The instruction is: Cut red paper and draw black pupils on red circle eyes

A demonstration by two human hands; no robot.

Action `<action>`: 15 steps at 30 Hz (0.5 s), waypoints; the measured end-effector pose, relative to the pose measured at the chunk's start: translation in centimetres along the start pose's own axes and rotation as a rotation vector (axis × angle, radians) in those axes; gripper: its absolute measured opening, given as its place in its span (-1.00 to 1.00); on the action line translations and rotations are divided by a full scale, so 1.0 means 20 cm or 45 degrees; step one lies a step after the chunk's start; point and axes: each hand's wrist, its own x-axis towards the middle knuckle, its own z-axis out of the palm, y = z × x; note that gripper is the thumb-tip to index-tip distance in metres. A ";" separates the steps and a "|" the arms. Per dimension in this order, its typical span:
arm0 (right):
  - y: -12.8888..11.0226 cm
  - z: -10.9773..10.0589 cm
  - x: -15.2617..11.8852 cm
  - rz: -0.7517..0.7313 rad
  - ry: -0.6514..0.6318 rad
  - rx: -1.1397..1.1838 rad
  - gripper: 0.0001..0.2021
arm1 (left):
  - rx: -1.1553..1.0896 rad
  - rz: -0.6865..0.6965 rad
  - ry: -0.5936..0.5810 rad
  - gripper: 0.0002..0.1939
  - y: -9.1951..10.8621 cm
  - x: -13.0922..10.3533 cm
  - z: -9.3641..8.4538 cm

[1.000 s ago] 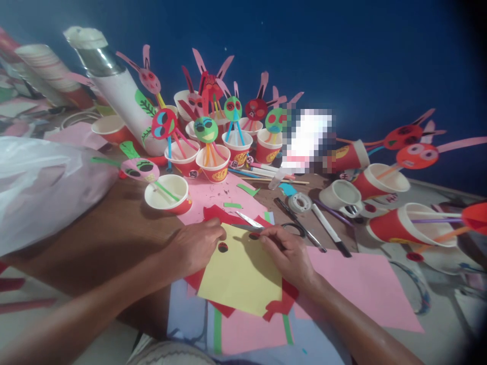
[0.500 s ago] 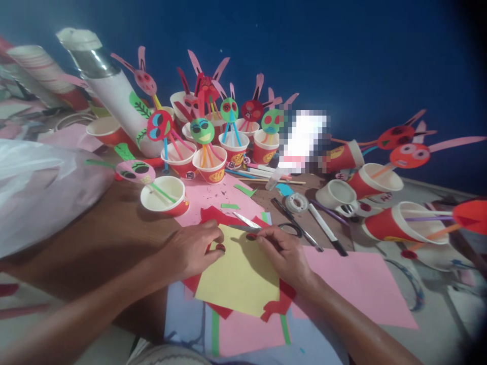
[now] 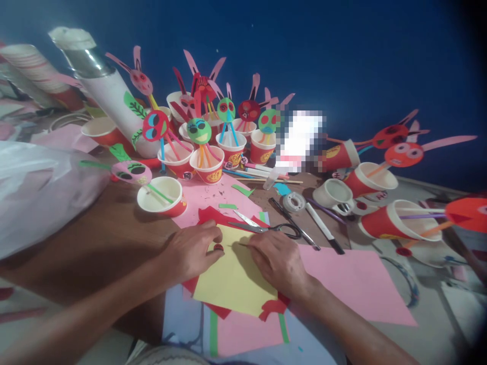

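Observation:
A yellow paper sheet (image 3: 236,279) lies over red paper (image 3: 274,306) in front of me. My left hand (image 3: 196,248) rests at the sheet's left edge, fingers closed beside a small dark red disc (image 3: 218,247); whether it grips the disc is unclear. Over the sheet's upper right, my right hand (image 3: 277,258) is pinched on a small dark piece (image 3: 243,245), seen nearly edge-on. Just beyond that hand lie scissors (image 3: 262,229) with slightly parted blades, touched by no fingers.
Paper cups (image 3: 208,165) with paper-faced straw figures stand behind. A thermos (image 3: 110,91) and plastic bag (image 3: 45,192) are at left. Markers (image 3: 325,228), a tape roll (image 3: 294,202), a mug (image 3: 333,195) and pink paper (image 3: 357,284) lie at right.
My right hand has moved down, away from the scissors and over the yellow sheet, with the small dark piece at its fingertips. My left hand has hardly moved.

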 end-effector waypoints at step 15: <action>0.05 -0.04 0.04 0.055 -0.024 -0.210 -0.83 | 0.033 0.004 0.069 -0.89 0.00 0.00 0.03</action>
